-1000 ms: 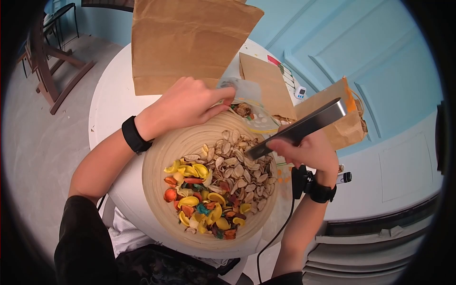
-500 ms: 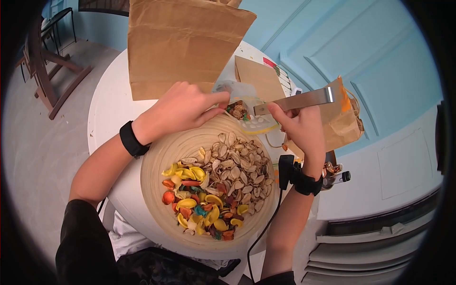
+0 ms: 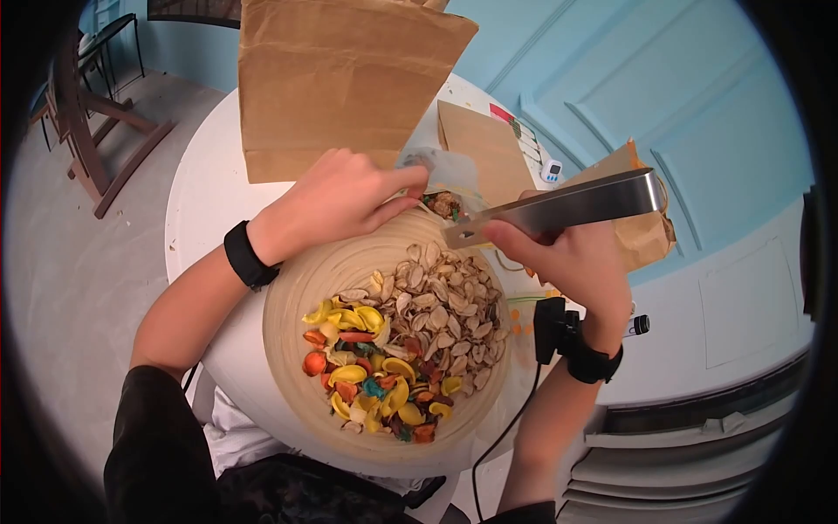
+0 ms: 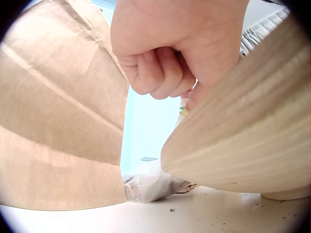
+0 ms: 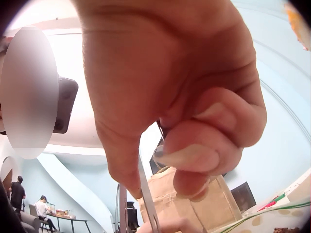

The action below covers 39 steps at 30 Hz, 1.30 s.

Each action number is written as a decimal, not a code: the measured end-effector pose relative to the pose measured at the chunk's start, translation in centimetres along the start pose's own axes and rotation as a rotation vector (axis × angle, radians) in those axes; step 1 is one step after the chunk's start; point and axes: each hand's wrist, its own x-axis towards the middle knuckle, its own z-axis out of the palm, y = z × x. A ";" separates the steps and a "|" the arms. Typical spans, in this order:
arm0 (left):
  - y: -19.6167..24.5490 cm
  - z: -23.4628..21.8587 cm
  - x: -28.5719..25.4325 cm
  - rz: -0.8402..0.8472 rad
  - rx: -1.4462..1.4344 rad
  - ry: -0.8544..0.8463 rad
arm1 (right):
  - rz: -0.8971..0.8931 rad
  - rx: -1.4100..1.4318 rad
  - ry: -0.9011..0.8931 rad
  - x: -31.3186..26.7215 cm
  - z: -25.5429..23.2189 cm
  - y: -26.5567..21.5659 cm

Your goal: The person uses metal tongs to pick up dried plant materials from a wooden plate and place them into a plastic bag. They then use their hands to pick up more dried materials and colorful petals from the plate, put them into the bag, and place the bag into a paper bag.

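Observation:
My left hand [image 3: 345, 192] pinches the edge of a clear plastic bag [image 3: 467, 179] at the far rim of a round wooden bowl [image 3: 288, 349]. Dark brown and green bits [image 3: 443, 205] show inside the bag. Metal tongs [image 3: 576, 203] are gripped in my right hand [image 3: 572, 262], their tips over the bag's near edge. In the bowl, pale dried husks [image 3: 445, 314] lie on the right and far side, and yellow, orange and teal pieces [image 3: 375, 384] on the near left. The right wrist view shows thumb and fingers around the tongs.
A large brown paper bag [image 3: 340, 87] stands behind my left hand on the round white table [image 3: 205, 192]. A flat brown paper piece [image 3: 484, 148], a small white timer [image 3: 551, 170] and another paper bag [image 3: 646, 236] are farther right.
The tongs in my right hand lifted off the husks and swung toward the plastic bag, then shifted slightly nearer and right. My left hand has kept its pinch with little movement.

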 end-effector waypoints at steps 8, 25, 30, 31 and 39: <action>0.1 -0.1 0.1 -0.009 0.010 -0.021 | -0.142 0.009 -0.133 1.2 -1.9 -4.2; 0.0 0.1 0.0 0.002 0.033 -0.010 | 0.139 0.134 -0.108 -1.7 -0.4 -0.5; 0.0 0.3 0.0 0.005 0.005 -0.004 | 0.086 0.050 -0.130 -1.0 0.0 0.8; 0.1 0.3 0.1 0.006 0.014 -0.011 | 0.028 0.153 -0.084 -0.9 0.7 1.7; 0.0 0.2 0.1 0.003 0.055 -0.032 | -0.044 0.102 -0.225 -0.5 2.9 -0.1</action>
